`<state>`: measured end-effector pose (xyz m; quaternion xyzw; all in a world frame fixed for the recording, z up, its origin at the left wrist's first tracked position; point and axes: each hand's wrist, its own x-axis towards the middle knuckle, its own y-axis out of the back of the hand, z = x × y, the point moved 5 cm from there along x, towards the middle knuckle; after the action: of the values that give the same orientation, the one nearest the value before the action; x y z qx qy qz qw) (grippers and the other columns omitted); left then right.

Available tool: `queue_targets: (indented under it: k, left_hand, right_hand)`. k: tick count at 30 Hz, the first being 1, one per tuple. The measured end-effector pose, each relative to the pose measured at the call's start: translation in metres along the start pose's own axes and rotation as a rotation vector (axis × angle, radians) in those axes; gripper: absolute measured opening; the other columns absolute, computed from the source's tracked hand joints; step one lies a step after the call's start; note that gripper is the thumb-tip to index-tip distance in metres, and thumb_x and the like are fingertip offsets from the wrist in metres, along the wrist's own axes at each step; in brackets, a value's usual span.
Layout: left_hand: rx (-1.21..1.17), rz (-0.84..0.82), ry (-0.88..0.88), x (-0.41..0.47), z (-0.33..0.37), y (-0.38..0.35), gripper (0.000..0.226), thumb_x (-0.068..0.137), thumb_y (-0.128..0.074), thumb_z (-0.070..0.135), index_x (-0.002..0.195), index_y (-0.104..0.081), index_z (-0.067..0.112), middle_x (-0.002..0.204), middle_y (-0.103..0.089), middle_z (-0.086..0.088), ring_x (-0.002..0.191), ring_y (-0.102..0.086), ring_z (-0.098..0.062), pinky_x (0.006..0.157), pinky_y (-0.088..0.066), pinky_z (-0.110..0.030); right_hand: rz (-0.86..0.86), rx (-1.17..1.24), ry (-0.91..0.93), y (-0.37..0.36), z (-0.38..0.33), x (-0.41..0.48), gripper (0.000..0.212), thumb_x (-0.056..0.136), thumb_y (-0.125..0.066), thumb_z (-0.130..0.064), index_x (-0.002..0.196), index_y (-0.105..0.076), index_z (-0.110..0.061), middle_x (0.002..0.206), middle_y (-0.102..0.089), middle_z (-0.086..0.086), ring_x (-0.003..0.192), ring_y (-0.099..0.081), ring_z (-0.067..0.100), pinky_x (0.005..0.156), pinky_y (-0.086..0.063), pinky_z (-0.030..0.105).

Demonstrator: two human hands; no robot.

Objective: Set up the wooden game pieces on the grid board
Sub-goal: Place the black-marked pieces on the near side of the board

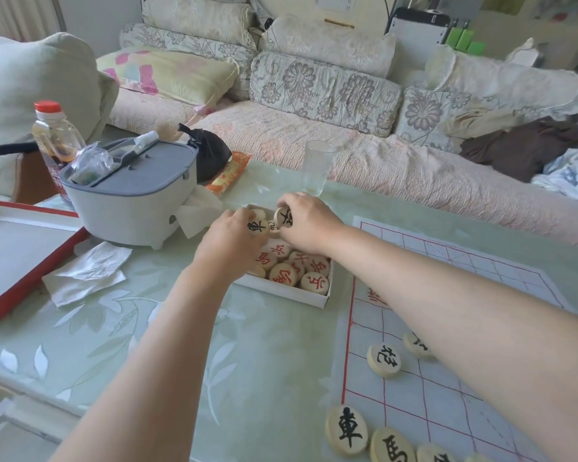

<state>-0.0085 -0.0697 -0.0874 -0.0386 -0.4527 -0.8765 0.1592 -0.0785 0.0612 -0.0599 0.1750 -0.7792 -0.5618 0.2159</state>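
The grid board (401,408) lies flat just right of the white box (281,291), and its near edge reaches much closer to me than the box does. The box is open, and its near half holds a packed layer of red pieces (282,275). Both my hands are over the box's far end. My left hand (231,241) has its fingers curled and pinches a black piece (257,227) at their tips. My right hand (309,225) pinches a second black piece (283,216), tipped up on its edge. Another disc shows between the two hands, and I can't tell whether either hand has hold of it.

I judge the setup to be in its early stage. Only a handful of placed pieces (346,430), all black, sit on the board's near part, well on my side of the box. One of them is half hidden under my right forearm. The red ones look untouched in the box. The stretch of board level with the box shows no pieces.
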Motion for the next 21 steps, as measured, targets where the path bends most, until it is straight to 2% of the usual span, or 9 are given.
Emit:
queue_targets:
  k: [3,6,8,12,16,21]
  left_hand:
    - [-0.024,-0.023,-0.083,-0.008,0.027,-0.008,0.047,0.088,-0.061,0.037,0.13,-0.051,0.016,0.126,-0.052,-0.004,0.112,-0.049,-0.024,0.082,-0.037,-0.028]
    - [-0.063,-0.042,-0.134,-0.02,0.057,-0.018,0.046,0.085,-0.064,0.036,0.126,-0.054,0.017,0.124,-0.054,-0.004,0.11,-0.051,-0.023,0.087,-0.044,-0.033]
    - [-0.051,-0.055,-0.184,-0.031,0.081,-0.027,0.046,0.084,-0.065,0.041,0.123,-0.055,0.02,0.12,-0.057,-0.003,0.105,-0.054,-0.024,0.085,-0.046,-0.036]
    - [-0.043,-0.141,-0.27,-0.059,0.14,-0.051,0.047,0.081,-0.067,0.045,0.121,-0.056,0.024,0.112,-0.059,0.002,0.094,-0.055,-0.019,0.076,-0.045,-0.033]
    - [-0.073,-0.24,-0.402,-0.092,0.195,-0.082,0.042,0.082,-0.07,0.043,0.117,-0.057,0.025,0.109,-0.057,0.005,0.091,-0.056,-0.016,0.077,-0.05,-0.035]
    - [-0.089,-0.356,-0.479,-0.125,0.245,-0.119,0.04,0.081,-0.071,0.037,0.116,-0.056,0.028,0.106,-0.054,0.008,0.092,-0.056,-0.015,0.076,-0.045,-0.029]
  right_hand:
    - [0.014,0.056,-0.058,0.024,0.025,-0.041,0.048,0.081,-0.07,-0.029,0.125,-0.057,-0.016,0.126,-0.055,0.006,0.117,-0.052,0.024,0.094,-0.042,0.029]
    - [-0.008,0.094,-0.129,0.045,0.059,-0.096,0.043,0.083,-0.069,-0.027,0.125,-0.06,-0.019,0.121,-0.051,0.004,0.108,-0.054,0.019,0.086,-0.035,0.02]
    - [-0.002,0.109,-0.186,0.059,0.086,-0.136,0.038,0.084,-0.069,-0.026,0.121,-0.062,-0.021,0.118,-0.05,0.001,0.101,-0.055,0.015,0.081,-0.033,0.015]
    - [-0.033,0.096,-0.333,0.088,0.142,-0.215,0.046,0.084,-0.07,-0.03,0.128,-0.06,-0.023,0.12,-0.056,-0.005,0.1,-0.054,0.01,0.085,-0.036,0.017]
    - [0.014,0.133,-0.464,0.113,0.185,-0.28,0.03,0.085,-0.07,-0.034,0.113,-0.067,-0.025,0.108,-0.065,-0.009,0.097,-0.058,0.011,0.083,-0.043,0.022]
    - [0.001,0.07,-0.571,0.117,0.232,-0.336,0.025,0.083,-0.069,-0.036,0.104,-0.068,-0.022,0.105,-0.067,-0.006,0.097,-0.061,0.016,0.087,-0.049,0.027]
